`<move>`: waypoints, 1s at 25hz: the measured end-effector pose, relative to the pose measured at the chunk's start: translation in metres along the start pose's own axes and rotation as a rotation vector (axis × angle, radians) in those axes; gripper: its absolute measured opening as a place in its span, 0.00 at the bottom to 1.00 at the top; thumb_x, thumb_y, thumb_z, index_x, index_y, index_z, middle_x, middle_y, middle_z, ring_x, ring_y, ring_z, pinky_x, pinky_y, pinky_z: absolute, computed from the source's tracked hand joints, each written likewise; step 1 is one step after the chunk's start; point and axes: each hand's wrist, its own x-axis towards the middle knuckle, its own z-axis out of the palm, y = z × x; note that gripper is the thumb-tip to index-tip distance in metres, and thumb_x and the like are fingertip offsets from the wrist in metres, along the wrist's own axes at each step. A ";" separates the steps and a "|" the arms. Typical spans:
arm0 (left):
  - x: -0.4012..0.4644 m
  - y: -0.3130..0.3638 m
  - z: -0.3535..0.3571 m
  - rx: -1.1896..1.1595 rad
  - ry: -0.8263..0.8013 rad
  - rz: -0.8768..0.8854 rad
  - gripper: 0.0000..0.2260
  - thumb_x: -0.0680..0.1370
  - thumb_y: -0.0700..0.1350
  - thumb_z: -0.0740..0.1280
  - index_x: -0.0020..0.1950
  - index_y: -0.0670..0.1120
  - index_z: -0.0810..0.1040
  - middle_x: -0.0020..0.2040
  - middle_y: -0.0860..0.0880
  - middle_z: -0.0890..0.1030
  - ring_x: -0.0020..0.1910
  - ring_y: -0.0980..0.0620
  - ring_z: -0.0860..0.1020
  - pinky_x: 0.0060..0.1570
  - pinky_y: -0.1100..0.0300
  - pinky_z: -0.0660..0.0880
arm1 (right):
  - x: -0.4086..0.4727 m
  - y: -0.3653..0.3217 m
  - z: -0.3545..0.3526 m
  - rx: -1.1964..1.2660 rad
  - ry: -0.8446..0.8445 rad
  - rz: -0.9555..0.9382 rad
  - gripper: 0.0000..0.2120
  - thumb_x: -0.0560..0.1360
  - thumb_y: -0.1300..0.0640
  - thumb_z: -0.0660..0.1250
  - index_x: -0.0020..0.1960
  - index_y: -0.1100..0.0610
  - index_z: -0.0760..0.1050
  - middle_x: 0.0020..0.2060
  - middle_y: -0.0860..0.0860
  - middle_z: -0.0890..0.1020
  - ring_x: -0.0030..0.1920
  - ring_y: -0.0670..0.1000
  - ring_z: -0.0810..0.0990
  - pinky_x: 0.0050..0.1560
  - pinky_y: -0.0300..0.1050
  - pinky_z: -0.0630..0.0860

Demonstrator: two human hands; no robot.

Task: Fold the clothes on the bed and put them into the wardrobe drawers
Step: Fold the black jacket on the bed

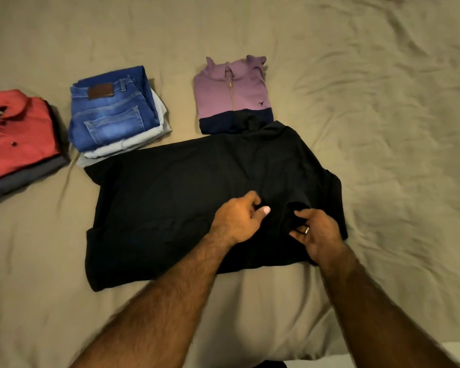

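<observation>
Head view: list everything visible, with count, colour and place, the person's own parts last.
black garment: one, black, spread flat at centre of the bed, partly folded
zip-neck top: one, lilac with navy hem, folded, behind the black garment
jeans: one, blue, folded, on top of pale folded clothes, left of centre
red shirt: one, red, folded, on a dark folded item at far left
bedsheet: one, tan, wrinkled, under everything
left hand: one, fingers curled on the black garment
right hand: one, ring on finger, pinches a fold of the black garment

Rumpled tan bedsheet (383, 75) — white strip (457, 353) at lower right corner.
</observation>
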 end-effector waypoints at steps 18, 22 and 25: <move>-0.057 -0.032 0.043 -0.667 -0.133 -0.564 0.14 0.77 0.45 0.79 0.43 0.46 0.73 0.42 0.44 0.84 0.32 0.49 0.84 0.26 0.59 0.77 | -0.022 0.062 -0.036 -0.837 0.292 -0.462 0.17 0.74 0.44 0.78 0.38 0.56 0.78 0.35 0.52 0.81 0.46 0.62 0.84 0.48 0.49 0.77; -0.063 -0.044 0.056 -0.407 -0.131 -0.608 0.17 0.76 0.51 0.79 0.39 0.48 0.71 0.35 0.46 0.84 0.27 0.48 0.84 0.30 0.54 0.83 | -0.019 0.064 -0.038 -1.040 0.475 -0.560 0.14 0.78 0.49 0.74 0.51 0.60 0.83 0.46 0.59 0.85 0.52 0.65 0.83 0.50 0.50 0.76; -0.063 -0.042 0.054 -0.315 -0.127 -0.574 0.25 0.73 0.68 0.72 0.36 0.47 0.75 0.31 0.49 0.85 0.30 0.48 0.85 0.39 0.51 0.85 | -0.017 0.062 -0.032 -1.046 0.547 -0.532 0.14 0.75 0.51 0.73 0.57 0.57 0.82 0.53 0.60 0.84 0.55 0.66 0.82 0.54 0.56 0.79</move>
